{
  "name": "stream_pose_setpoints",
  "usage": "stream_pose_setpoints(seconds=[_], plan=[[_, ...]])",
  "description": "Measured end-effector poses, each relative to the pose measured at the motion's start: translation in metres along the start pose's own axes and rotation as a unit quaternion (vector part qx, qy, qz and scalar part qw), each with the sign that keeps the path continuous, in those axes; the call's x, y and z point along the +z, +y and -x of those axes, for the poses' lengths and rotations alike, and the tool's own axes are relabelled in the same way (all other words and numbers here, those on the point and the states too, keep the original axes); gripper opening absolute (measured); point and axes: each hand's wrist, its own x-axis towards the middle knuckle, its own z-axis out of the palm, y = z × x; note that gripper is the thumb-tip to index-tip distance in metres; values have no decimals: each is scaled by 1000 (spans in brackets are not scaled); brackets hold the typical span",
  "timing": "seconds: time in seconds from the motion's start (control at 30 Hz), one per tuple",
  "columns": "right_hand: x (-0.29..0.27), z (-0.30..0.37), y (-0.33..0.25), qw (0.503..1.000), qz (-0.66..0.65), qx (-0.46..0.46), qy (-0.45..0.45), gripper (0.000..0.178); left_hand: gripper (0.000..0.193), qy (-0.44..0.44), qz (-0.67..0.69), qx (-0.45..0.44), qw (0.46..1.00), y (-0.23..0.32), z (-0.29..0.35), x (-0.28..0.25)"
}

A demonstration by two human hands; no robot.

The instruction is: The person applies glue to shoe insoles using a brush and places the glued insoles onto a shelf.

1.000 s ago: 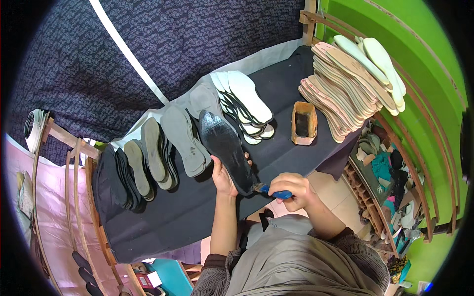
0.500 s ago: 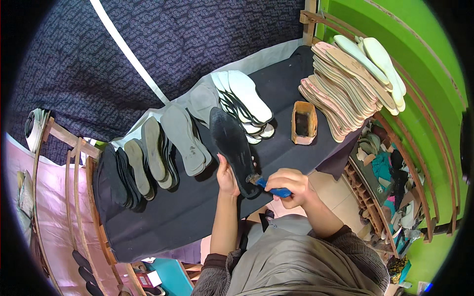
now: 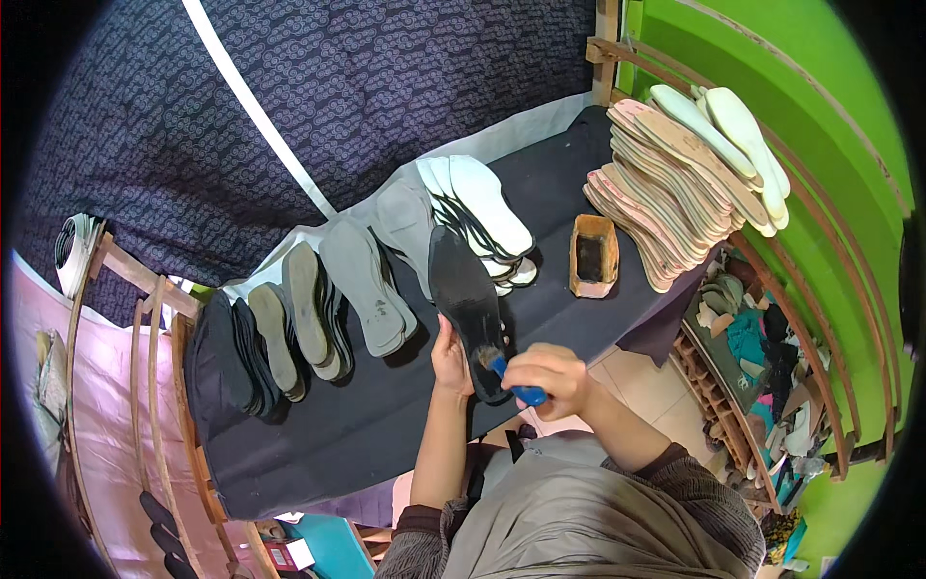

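A black insole [image 3: 461, 285] is held up over the near edge of the table by my left hand [image 3: 450, 360], which grips its side near the heel. Its dark surface looks shiny in places. My right hand [image 3: 552, 379] is closed around the blue handle of a paintbrush [image 3: 526, 394]. The brush's bristles touch the insole close to its heel end. Part of my left hand's fingers lies hidden behind the insole. Beyond my right hand stands an open, stained container [image 3: 593, 256] with dark stuff inside.
Grey and black insoles [image 3: 362, 280] lie in overlapping rows on the black-covered table [image 3: 338, 434]. White-topped insoles [image 3: 482, 198] lie at the back. A tall pile of beige insoles [image 3: 666, 188] fills the right end. Wooden rails and a shelf of scraps [image 3: 748, 338] stand at the right.
The insole and both hands have shifted slightly right and down in view, along with most of the table. The brush has tilted, its handle now pointing more toward me.
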Motion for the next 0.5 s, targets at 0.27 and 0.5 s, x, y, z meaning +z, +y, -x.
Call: stream_pose_setpoints(seconds=[0.27, 0.5], plan=[[-2, -18, 11, 999, -7, 8, 53, 17, 55, 9, 29, 19, 999, -1, -1, 13], [6, -4, 10, 1000, -9, -22, 10, 18, 55, 61, 20, 28, 998, 0, 1, 5]])
